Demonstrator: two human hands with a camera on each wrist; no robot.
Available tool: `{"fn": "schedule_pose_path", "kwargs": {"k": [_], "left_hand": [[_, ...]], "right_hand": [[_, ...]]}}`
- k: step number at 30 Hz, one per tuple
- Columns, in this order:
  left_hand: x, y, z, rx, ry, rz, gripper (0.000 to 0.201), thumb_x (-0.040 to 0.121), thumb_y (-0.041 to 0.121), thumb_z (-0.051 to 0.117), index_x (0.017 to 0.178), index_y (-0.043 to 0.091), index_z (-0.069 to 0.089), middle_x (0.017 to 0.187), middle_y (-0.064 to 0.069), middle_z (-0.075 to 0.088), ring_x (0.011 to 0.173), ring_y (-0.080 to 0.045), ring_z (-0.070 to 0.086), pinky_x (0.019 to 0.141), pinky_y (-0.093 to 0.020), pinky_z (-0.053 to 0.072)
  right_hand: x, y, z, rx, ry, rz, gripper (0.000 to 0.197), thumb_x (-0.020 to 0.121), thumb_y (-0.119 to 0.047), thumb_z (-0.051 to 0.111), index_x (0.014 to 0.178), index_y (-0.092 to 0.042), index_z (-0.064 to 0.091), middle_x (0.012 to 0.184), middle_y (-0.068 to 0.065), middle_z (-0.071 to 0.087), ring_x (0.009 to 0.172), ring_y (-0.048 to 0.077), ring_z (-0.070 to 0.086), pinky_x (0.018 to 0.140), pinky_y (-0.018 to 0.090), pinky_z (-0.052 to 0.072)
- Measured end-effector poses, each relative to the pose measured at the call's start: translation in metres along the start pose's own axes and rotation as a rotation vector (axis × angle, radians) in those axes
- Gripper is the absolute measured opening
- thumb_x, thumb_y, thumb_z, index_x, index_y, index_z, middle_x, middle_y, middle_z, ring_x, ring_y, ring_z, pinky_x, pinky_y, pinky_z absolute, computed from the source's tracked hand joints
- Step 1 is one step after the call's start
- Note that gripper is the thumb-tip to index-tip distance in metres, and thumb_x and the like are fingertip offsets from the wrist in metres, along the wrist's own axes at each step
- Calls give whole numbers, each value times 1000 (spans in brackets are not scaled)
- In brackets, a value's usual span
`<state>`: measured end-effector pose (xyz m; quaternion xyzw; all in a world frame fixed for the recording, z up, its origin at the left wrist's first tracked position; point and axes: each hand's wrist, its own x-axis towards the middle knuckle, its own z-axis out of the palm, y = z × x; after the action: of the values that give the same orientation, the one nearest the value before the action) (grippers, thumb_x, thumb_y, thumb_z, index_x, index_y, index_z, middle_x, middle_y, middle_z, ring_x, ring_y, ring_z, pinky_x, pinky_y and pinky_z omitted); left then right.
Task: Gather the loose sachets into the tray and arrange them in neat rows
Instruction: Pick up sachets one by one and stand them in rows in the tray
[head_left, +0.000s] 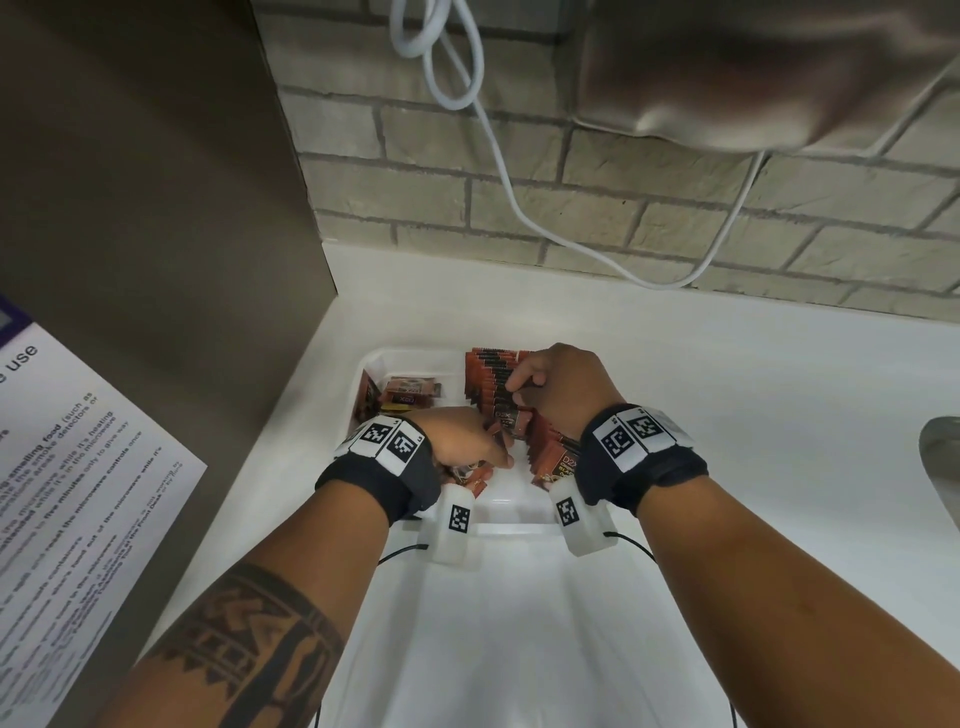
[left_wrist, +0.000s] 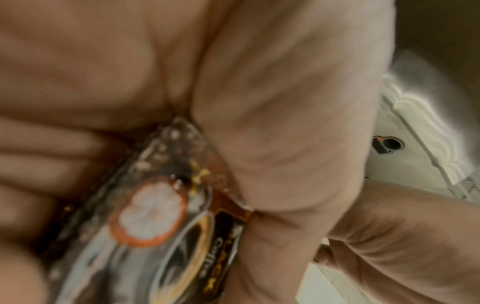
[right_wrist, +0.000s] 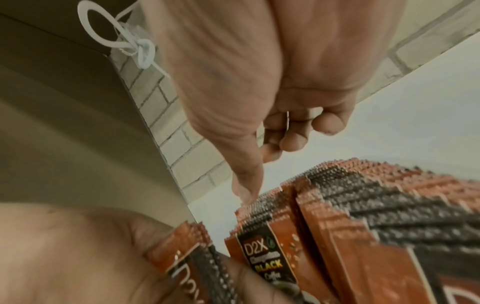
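Fingers of my right hand (head_left: 558, 392) are curled, the fingertips (right_wrist: 293, 142) bunched together and pressing on the top edges of a long row of orange-and-black foil coffee sachets (head_left: 498, 389) standing upright in the right half of the shallow white plastic tray (head_left: 415, 361). From the right wrist view, my thumb (right_wrist: 245, 185) points down and touches the serrated tops of that row, whose front packet reads "D2X Black Coffee".

My left hand (head_left: 462, 436) sits just to the left and nearer me, inside the tray, its fingers closed around a small bundle of the same sachets (left_wrist: 166, 216); the left wrist view shows one glossy packet gripped between palm and thumb, though it is blurred. My two hands are almost touching.

Further out, a few loose sachets (head_left: 410, 392) lie flat in the far-left part of the tray, separate from the neat row. The tray rests on a white countertop (head_left: 727, 395). Beyond it rises a pale brick wall (head_left: 597, 171) with a white cable (head_left: 498, 156) hanging in loops. A brown cabinet side (head_left: 156, 208) stands to the left, with a printed paper notice (head_left: 78, 457) on it nearer me.
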<state>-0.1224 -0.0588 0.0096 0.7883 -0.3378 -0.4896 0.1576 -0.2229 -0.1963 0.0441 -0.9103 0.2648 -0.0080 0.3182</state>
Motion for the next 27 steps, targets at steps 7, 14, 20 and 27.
{"fn": "schedule_pose_path", "kwargs": {"k": [7,14,20,27], "left_hand": [[-22,-11,-5,-507,13,82,30,87,20,79,115,10,72,100,-14,72,82,-25,65,67,-37,61],[-44,-12,-3,-736,1,259,33,84,16,80,116,12,71,101,-3,71,88,-13,66,64,-28,57],[-54,-12,-1,-736,-24,321,43,85,-2,75,125,12,64,105,-1,71,95,-12,69,74,-30,59],[-54,-12,-1,-648,68,317,43,83,-2,78,122,11,67,103,0,75,94,-13,72,72,-30,60]], "right_hand": [[-26,-8,-15,83,-3,-50,12,90,-18,65,89,-25,75,77,-18,65,73,-5,57,59,7,35],[-42,-15,-9,315,-105,-19,4,87,-22,75,89,-21,72,77,-7,72,74,8,67,72,23,49],[-43,-20,-19,279,-69,-38,8,90,-25,73,86,-30,69,83,1,74,78,13,68,75,25,50],[-43,-25,-26,148,-9,-68,9,92,-22,68,85,-27,70,80,-12,68,70,-1,59,55,6,37]]}}
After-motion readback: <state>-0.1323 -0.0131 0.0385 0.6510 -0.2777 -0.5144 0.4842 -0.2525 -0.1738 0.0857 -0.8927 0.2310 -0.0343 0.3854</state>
